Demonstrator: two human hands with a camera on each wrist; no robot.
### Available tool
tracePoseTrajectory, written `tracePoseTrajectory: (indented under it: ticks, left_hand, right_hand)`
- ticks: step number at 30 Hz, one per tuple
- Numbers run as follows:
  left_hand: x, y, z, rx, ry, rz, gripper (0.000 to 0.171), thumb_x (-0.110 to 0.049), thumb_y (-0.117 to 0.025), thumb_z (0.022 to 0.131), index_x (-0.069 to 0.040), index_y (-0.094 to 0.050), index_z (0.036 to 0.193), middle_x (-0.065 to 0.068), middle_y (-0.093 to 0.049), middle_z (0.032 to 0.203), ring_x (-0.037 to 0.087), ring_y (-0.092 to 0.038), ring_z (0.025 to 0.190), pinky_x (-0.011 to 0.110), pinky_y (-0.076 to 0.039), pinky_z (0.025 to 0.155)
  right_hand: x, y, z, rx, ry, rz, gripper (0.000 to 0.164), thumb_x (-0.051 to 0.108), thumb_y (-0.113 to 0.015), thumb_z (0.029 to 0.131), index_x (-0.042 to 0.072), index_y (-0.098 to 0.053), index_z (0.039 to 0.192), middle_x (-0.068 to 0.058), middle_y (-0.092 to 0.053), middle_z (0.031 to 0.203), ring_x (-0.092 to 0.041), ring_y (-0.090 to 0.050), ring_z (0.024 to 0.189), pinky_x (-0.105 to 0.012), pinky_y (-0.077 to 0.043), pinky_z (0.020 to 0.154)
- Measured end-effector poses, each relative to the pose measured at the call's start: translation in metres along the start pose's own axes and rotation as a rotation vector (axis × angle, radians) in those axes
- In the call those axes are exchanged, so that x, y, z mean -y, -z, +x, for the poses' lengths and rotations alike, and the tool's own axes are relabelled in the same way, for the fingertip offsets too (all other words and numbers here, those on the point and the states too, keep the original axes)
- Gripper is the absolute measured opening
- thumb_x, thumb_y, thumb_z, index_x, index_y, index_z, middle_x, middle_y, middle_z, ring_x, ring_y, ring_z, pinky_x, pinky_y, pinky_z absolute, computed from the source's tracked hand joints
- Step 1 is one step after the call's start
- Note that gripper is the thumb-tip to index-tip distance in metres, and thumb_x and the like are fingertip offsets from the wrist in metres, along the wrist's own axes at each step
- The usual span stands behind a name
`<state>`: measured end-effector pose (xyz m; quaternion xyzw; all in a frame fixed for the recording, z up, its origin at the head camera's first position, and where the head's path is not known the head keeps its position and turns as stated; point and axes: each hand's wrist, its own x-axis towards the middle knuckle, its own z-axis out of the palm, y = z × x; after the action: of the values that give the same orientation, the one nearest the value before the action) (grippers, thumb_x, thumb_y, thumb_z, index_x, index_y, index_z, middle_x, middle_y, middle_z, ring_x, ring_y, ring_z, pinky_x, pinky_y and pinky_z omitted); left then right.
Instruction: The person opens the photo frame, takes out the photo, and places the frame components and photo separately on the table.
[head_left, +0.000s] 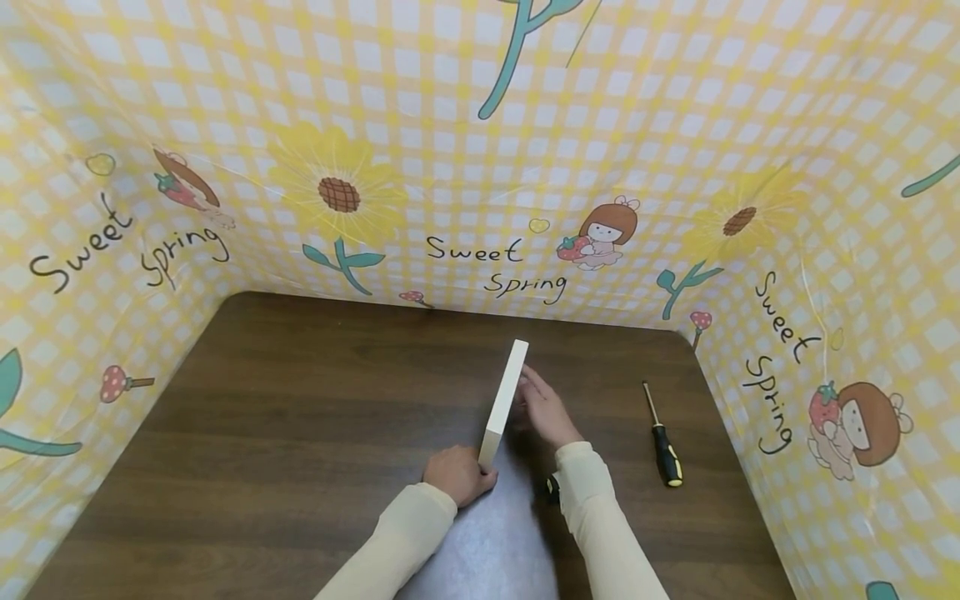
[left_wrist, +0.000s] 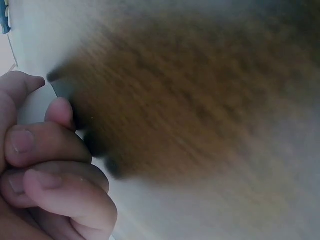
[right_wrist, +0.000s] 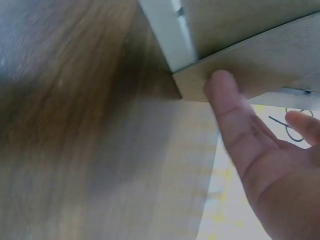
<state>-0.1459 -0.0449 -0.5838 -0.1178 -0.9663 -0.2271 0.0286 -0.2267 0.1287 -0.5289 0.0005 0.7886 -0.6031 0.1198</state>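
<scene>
A white picture frame (head_left: 504,398) stands on edge on the dark wooden table, its narrow side facing up. My left hand (head_left: 456,477) holds its near end, with the thumb by the lower corner. In the left wrist view that hand's fingers (left_wrist: 55,185) are curled; the surface beyond them is blurred. On the frame's right side is my right hand (head_left: 550,410), fingers stretched toward the far end. The right wrist view shows a brown backing (right_wrist: 250,25) inside the white rim and a brown flap (right_wrist: 280,60), with one extended digit against the flap.
To the right lies a screwdriver (head_left: 666,454) with a black and yellow handle, its tip pointing away. A yellow checked cloth (head_left: 480,183) with flowers and lettering walls the table (head_left: 300,392) at the back and both sides.
</scene>
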Motion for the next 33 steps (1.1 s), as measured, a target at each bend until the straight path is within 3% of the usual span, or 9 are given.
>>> tracePoseTrajectory:
  ticks: [5, 10, 14, 19, 26, 33]
  left_hand:
    - [0.0, 0.001, -0.001, 0.02, 0.014, -0.007, 0.033, -0.037, -0.076, 0.075, -0.017, -0.056, 0.058, 0.001, -0.057, 0.055, 0.029, -0.059, 0.051, 0.043, -0.045, 0.047]
    - [-0.001, 0.003, -0.002, 0.037, 0.031, -0.004, 0.034, -0.037, -0.077, 0.076, -0.017, -0.056, 0.058, 0.001, -0.058, 0.056, 0.028, -0.06, 0.053, 0.043, -0.046, 0.048]
    - [-0.003, 0.005, -0.002, 0.034, 0.026, -0.012, 0.034, -0.037, -0.078, 0.076, -0.017, -0.056, 0.057, 0.002, -0.058, 0.056, 0.029, -0.06, 0.053, 0.043, -0.046, 0.048]
    - [-0.003, 0.005, -0.001, 0.008, 0.018, -0.013, 0.034, -0.036, -0.078, 0.075, -0.017, -0.056, 0.057, 0.002, -0.058, 0.055, 0.029, -0.06, 0.053, 0.043, -0.046, 0.047]
    - [0.0, -0.001, 0.002, -0.003, -0.018, 0.011, 0.035, -0.038, -0.076, 0.078, -0.016, -0.057, 0.058, 0.0, -0.055, 0.054, 0.026, -0.058, 0.049, 0.042, -0.045, 0.045]
    - [0.002, 0.003, 0.002, 0.093, -0.038, -0.002, 0.039, -0.048, -0.077, 0.082, -0.015, -0.066, 0.063, 0.001, -0.06, 0.058, 0.025, -0.062, 0.054, 0.041, -0.048, 0.05]
  right_hand:
    - [0.016, 0.001, -0.005, 0.048, -0.065, -0.014, 0.079, 0.069, -0.023, 0.102, 0.01, -0.041, 0.15, -0.024, -0.058, 0.096, -0.045, -0.061, 0.086, -0.061, -0.054, 0.077]
    - [0.029, 0.002, -0.008, 0.168, -0.098, -0.055, 0.089, 0.073, -0.012, 0.099, 0.003, -0.039, 0.146, -0.029, -0.06, 0.115, -0.051, -0.063, 0.098, -0.06, -0.052, 0.084]
    - [0.035, 0.006, -0.009, 0.22, -0.143, -0.014, 0.088, 0.073, -0.017, 0.099, 0.004, -0.035, 0.151, -0.033, -0.056, 0.129, -0.051, -0.063, 0.106, -0.062, -0.05, 0.087]
    - [0.044, 0.007, -0.007, 0.226, -0.199, 0.078, 0.085, 0.072, -0.034, 0.099, 0.01, -0.025, 0.156, -0.035, -0.053, 0.131, -0.046, -0.064, 0.103, -0.062, -0.051, 0.086]
    - [0.053, 0.003, -0.003, 0.212, -0.212, 0.101, 0.067, 0.064, -0.036, 0.1, 0.004, -0.044, 0.13, -0.025, -0.062, 0.112, -0.039, -0.066, 0.09, -0.06, -0.053, 0.082]
    - [0.052, 0.006, -0.002, 0.234, -0.208, 0.069, 0.068, 0.062, -0.034, 0.1, 0.001, -0.049, 0.125, -0.025, -0.062, 0.11, -0.038, -0.067, 0.089, -0.056, -0.056, 0.076]
